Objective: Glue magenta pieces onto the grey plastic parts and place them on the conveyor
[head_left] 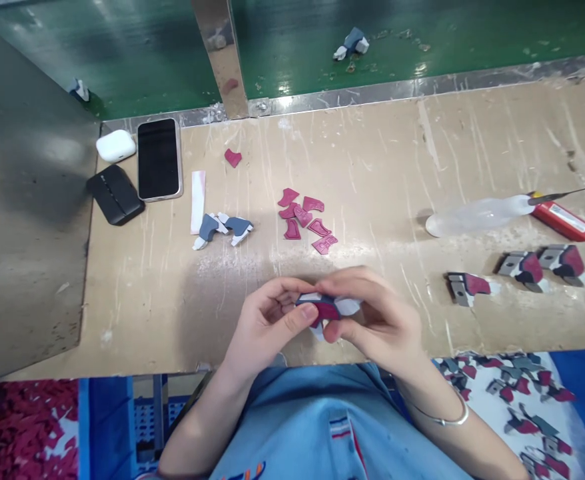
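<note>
A small part in dark blue, maroon and white (pixel 328 309) is held between both hands over the table's front edge. My left hand (pixel 277 320) pinches its left end, thumb on the maroon face. My right hand (pixel 377 317) grips the right end with thumb and fingers, beside a white tab. Beyond the hands lies a loose group of maroon pieces (pixel 302 215), with one more maroon piece (pixel 233 157) farther back. Two blue and white parts (pixel 222 228) rest to the left. Several assembled parts with maroon faces (pixel 527 268) sit at the right.
A phone (pixel 159 160), white case (pixel 116 145), black box (pixel 116 195) and white strip (pixel 198 201) lie at left. A squeeze bottle (pixel 480 215) and red object (pixel 565 220) lie at right. Below the table are a bin of maroon pieces (pixel 27 427) and a tray of parts (pixel 517 413).
</note>
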`<state>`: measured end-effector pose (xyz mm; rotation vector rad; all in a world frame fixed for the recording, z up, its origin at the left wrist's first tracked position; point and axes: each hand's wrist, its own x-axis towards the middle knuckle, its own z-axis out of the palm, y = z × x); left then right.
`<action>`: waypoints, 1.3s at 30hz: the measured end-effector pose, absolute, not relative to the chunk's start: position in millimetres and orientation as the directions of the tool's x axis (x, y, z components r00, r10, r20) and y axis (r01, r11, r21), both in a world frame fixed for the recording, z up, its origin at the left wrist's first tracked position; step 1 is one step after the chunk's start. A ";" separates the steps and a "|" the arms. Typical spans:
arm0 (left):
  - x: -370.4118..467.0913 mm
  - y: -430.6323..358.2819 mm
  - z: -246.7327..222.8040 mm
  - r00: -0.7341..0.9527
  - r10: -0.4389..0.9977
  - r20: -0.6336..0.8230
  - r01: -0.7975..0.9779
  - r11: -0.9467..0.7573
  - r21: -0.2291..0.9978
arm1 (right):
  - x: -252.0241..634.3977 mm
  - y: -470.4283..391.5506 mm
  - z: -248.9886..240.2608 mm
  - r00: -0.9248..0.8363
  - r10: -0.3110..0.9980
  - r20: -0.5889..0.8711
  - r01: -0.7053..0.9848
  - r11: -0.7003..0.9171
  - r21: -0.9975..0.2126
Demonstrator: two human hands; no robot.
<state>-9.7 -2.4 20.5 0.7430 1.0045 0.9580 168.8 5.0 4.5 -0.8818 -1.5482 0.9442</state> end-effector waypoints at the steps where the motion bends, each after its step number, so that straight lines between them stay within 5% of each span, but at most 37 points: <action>1: -11.3 -2.9 21.0 0.258 0.900 -0.352 -0.297 0.421 0.857 | 170.9 5.9 5.0 -0.170 0.887 0.430 0.060 0.445 -0.893; 4: -16.9 -7.1 20.8 0.301 0.911 -0.282 -0.230 0.357 0.905 | 173.9 6.2 4.2 -0.125 0.880 0.458 0.062 0.467 -0.882; 8: -22.9 -11.8 18.0 0.281 0.957 0.075 0.064 -0.096 0.993 | 173.2 3.5 1.6 -0.044 0.918 0.393 0.027 0.394 -0.919; 13: -18.6 -6.2 19.2 0.315 0.800 0.510 0.365 -0.598 0.713 | 171.7 0.3 0.2 -0.034 0.956 0.290 -0.012 0.290 -0.957; 24: -11.5 -1.3 24.6 0.233 0.847 0.477 0.301 -0.529 0.793 | 183.5 10.5 11.3 -0.173 0.818 0.549 0.057 0.564 -0.824; 30: -13.4 22.5 45.2 0.426 0.762 0.488 0.205 -0.607 0.768 | 191.9 11.1 25.4 -0.209 0.760 0.615 0.138 0.646 -0.751; 39: 8.3 57.9 73.0 0.697 0.518 0.496 0.048 -0.724 0.688 | 199.6 9.3 19.5 -0.078 0.804 0.590 -0.023 0.590 -0.807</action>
